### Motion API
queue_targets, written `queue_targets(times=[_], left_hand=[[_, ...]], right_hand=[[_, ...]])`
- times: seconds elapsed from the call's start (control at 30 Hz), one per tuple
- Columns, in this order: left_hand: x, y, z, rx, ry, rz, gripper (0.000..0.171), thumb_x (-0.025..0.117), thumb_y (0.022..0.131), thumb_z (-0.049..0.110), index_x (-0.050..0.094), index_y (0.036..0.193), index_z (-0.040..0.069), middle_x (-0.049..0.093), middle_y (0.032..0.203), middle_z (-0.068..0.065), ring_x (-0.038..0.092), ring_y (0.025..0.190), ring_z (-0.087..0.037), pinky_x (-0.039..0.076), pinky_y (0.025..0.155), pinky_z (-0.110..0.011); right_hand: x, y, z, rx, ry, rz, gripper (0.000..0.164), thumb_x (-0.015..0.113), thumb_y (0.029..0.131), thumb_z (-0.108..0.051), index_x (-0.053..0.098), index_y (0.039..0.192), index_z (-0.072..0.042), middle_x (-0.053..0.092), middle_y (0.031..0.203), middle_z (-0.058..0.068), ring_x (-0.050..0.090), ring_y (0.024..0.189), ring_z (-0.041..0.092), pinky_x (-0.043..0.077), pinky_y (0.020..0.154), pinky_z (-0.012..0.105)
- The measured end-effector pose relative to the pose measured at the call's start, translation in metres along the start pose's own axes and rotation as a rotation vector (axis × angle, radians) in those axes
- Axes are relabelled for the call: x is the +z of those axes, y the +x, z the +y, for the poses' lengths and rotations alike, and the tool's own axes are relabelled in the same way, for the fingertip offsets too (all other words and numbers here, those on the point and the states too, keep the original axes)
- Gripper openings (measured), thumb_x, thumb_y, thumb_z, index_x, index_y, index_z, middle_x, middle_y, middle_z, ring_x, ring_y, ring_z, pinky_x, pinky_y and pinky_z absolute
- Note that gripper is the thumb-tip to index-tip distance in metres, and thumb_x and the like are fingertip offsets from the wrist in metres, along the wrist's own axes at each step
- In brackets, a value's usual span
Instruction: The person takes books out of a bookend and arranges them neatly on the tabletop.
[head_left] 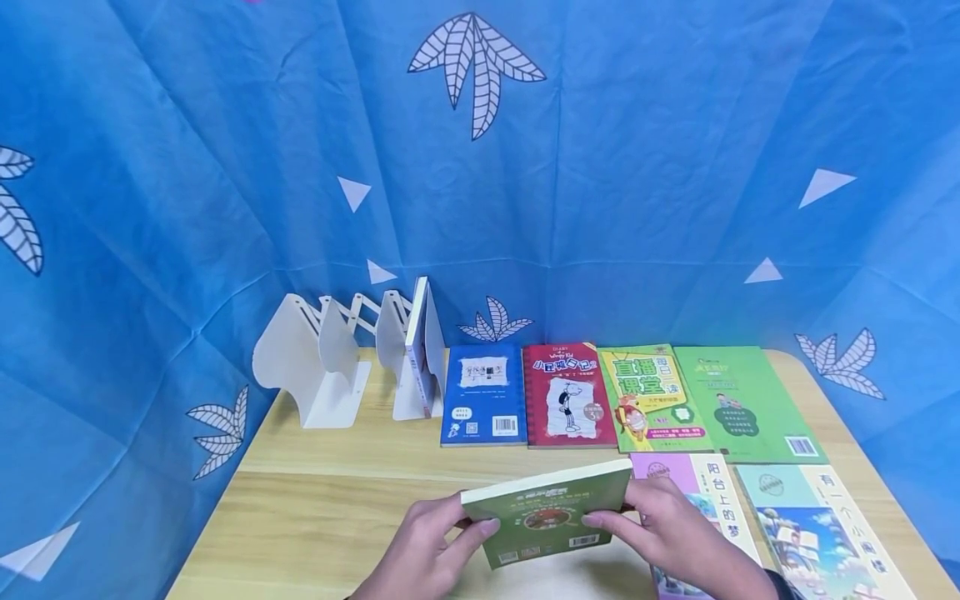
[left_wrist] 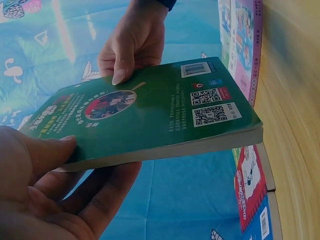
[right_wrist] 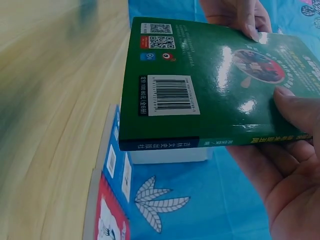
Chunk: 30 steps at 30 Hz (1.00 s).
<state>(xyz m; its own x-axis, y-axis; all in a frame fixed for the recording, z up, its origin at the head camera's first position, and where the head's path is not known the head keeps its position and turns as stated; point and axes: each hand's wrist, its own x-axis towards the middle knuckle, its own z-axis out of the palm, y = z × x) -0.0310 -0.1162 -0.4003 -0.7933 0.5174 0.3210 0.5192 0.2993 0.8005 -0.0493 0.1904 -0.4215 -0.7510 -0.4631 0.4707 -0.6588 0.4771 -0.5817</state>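
Observation:
A green paperback book (head_left: 551, 515) is held up in front of the person, its back cover with barcode and QR codes facing them. My left hand (head_left: 431, 546) grips one side edge, thumb on the cover and fingers beneath. At the opposite edge my right hand (head_left: 671, 529) pinches the book the same way; in the right wrist view the spine (right_wrist: 215, 142) runs along that hand's side. In the left wrist view the page edges (left_wrist: 200, 150) lie on the left hand's side. The book is tilted, above the wooden table.
A white expandable bookend rack (head_left: 337, 367) stands at the back left, with one upright book (head_left: 417, 350) in it. Rightward lie a blue book (head_left: 483, 396), a red book (head_left: 572, 396), a yellow-green book (head_left: 654, 400) and a green book (head_left: 750, 404). Two pastel books (head_left: 708, 492) (head_left: 817, 533) lie nearer.

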Motion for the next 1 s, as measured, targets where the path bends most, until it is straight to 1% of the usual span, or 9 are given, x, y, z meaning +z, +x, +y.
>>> queue_targets(times=[0.2, 0.27, 0.33, 0.4, 0.47, 0.53, 0.63, 0.83, 1.0], left_hand=[[-0.001, 0.001, -0.001, -0.019, -0.003, 0.005, 0.025, 0.061, 0.105, 0.013, 0.066, 0.129, 0.009, 0.08, 0.115, -0.007, 0.073, 0.1, -0.004, 0.066, 0.082, -0.024], [-0.001, 0.0, -0.002, -0.025, -0.009, 0.026, 0.025, 0.062, 0.104, 0.013, 0.066, 0.129, 0.01, 0.08, 0.114, -0.006, 0.074, 0.1, -0.005, 0.066, 0.084, -0.026], [-0.001, 0.0, -0.003, -0.001, -0.006, 0.074, 0.025, 0.064, 0.102, 0.009, 0.066, 0.127, 0.01, 0.081, 0.112, -0.007, 0.076, 0.1, -0.008, 0.066, 0.085, -0.026], [-0.002, 0.0, -0.005, 0.05, 0.015, 0.148, 0.027, 0.066, 0.099, 0.002, 0.067, 0.125, 0.008, 0.081, 0.108, -0.009, 0.077, 0.097, -0.01, 0.065, 0.087, -0.025], [-0.003, 0.001, -0.009, 0.115, 0.034, 0.227, 0.031, 0.068, 0.094, -0.007, 0.068, 0.124, 0.004, 0.08, 0.107, -0.013, 0.078, 0.096, -0.014, 0.064, 0.089, -0.024], [-0.006, 0.002, -0.011, 0.139, 0.042, 0.285, 0.035, 0.068, 0.092, -0.011, 0.068, 0.124, 0.002, 0.079, 0.109, -0.015, 0.078, 0.098, -0.014, 0.063, 0.092, -0.021], [-0.011, 0.004, -0.016, 0.158, 0.069, 0.34, 0.037, 0.067, 0.092, -0.012, 0.068, 0.127, 0.001, 0.079, 0.112, -0.017, 0.077, 0.102, -0.015, 0.061, 0.095, -0.019], [-0.018, 0.004, -0.027, 0.115, 0.119, 0.454, 0.038, 0.067, 0.092, -0.012, 0.068, 0.127, 0.003, 0.079, 0.111, -0.015, 0.077, 0.104, -0.01, 0.059, 0.095, -0.016], [-0.023, 0.006, -0.035, 0.062, 0.126, 0.499, 0.035, 0.066, 0.094, -0.011, 0.067, 0.128, 0.001, 0.078, 0.113, -0.017, 0.075, 0.106, -0.007, 0.059, 0.094, -0.015]], right_hand=[[0.001, 0.001, 0.004, -0.09, 0.072, 0.015, 0.03, 0.081, 0.087, -0.008, 0.075, 0.113, -0.02, 0.081, 0.098, -0.009, 0.068, 0.085, -0.005, 0.053, 0.075, 0.013], [0.003, 0.001, 0.004, -0.099, 0.136, 0.007, 0.033, 0.079, 0.088, -0.005, 0.073, 0.118, -0.016, 0.082, 0.1, -0.003, 0.07, 0.085, -0.004, 0.055, 0.072, 0.011], [0.004, 0.001, 0.004, -0.082, 0.202, -0.009, 0.034, 0.077, 0.09, -0.002, 0.072, 0.121, -0.014, 0.082, 0.101, 0.001, 0.07, 0.084, -0.004, 0.056, 0.068, 0.01], [0.005, 0.0, 0.003, -0.044, 0.271, -0.035, 0.034, 0.074, 0.092, 0.0, 0.071, 0.123, -0.011, 0.082, 0.103, 0.005, 0.069, 0.083, -0.004, 0.057, 0.062, 0.012], [0.004, -0.001, 0.003, 0.024, 0.331, -0.066, 0.031, 0.07, 0.095, 0.0, 0.07, 0.124, -0.009, 0.081, 0.105, 0.007, 0.068, 0.083, -0.005, 0.058, 0.059, 0.015], [0.004, -0.004, 0.003, 0.098, 0.379, -0.097, 0.028, 0.067, 0.098, -0.001, 0.07, 0.125, -0.007, 0.081, 0.107, 0.009, 0.069, 0.083, -0.004, 0.061, 0.06, 0.02], [0.004, -0.007, 0.005, 0.191, 0.449, -0.131, 0.025, 0.062, 0.102, -0.003, 0.068, 0.126, -0.002, 0.08, 0.108, 0.013, 0.074, 0.085, 0.001, 0.065, 0.064, 0.026], [0.009, -0.011, 0.016, 0.323, 0.475, -0.186, 0.025, 0.062, 0.104, -0.013, 0.068, 0.123, 0.002, 0.08, 0.104, 0.014, 0.077, 0.084, 0.005, 0.066, 0.067, 0.028], [0.017, -0.015, 0.026, 0.454, 0.484, -0.228, 0.029, 0.066, 0.102, -0.02, 0.07, 0.118, 0.005, 0.081, 0.096, 0.012, 0.076, 0.076, 0.006, 0.065, 0.063, 0.028]])
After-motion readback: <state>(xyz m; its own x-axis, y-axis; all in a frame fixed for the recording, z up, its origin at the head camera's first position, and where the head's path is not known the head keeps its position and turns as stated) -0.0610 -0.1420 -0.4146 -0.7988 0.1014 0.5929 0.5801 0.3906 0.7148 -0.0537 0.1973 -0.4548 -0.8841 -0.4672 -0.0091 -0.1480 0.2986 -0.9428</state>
